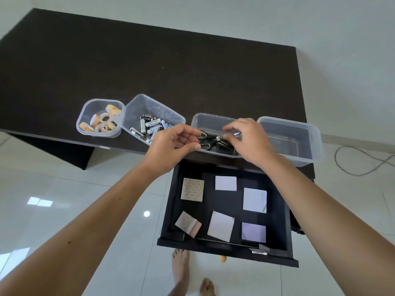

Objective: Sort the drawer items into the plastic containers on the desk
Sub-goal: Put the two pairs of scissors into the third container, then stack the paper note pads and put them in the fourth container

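Note:
Black-handled scissors (208, 138) lie in the third clear container (210, 119) on the dark desk. My left hand (171, 146) hovers at that container's left rim with its fingers curled near the scissor handles, and I cannot tell if it touches them. My right hand (245, 138) is over the container and pinches the scissors near their pivot and blades. The open black drawer (175, 210) below holds several square sticky-note pads (225, 183). The left container (84, 116) holds tape rolls (104, 121). The second container (136, 103) holds batteries (152, 124).
A fourth clear container (290, 124) stands at the desk's right end, with nothing visible in it. A cable (359, 161) lies on the white tiled floor at right. My bare feet (181, 272) stand below the drawer front, by a small yellow object (223, 259).

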{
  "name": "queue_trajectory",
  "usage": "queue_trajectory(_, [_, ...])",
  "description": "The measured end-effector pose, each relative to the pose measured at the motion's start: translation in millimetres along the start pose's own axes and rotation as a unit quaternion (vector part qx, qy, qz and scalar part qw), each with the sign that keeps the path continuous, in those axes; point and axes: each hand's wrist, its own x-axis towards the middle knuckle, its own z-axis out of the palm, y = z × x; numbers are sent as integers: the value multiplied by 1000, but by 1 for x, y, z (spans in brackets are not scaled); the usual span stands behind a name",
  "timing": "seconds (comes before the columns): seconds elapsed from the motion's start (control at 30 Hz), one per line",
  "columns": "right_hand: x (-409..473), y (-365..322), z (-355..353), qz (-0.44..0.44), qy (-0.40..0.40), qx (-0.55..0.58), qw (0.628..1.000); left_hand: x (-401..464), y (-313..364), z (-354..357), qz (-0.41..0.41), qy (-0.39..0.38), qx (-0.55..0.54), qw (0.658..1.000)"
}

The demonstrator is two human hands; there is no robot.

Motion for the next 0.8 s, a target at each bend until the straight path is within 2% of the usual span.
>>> queue_trajectory(0.37, [-55, 3, -10, -13, 87, 136, 987, -41, -23, 30, -73, -58, -37, 995])
queue_trajectory(0.57, [-109, 23, -3, 18, 43, 197, 979, -71, -45, 65, -115, -107, 2, 988])
queue_trajectory(0.8, [-169, 68, 40, 92, -35, 195, 976, -107, -85, 100, -174, -114, 65, 976])
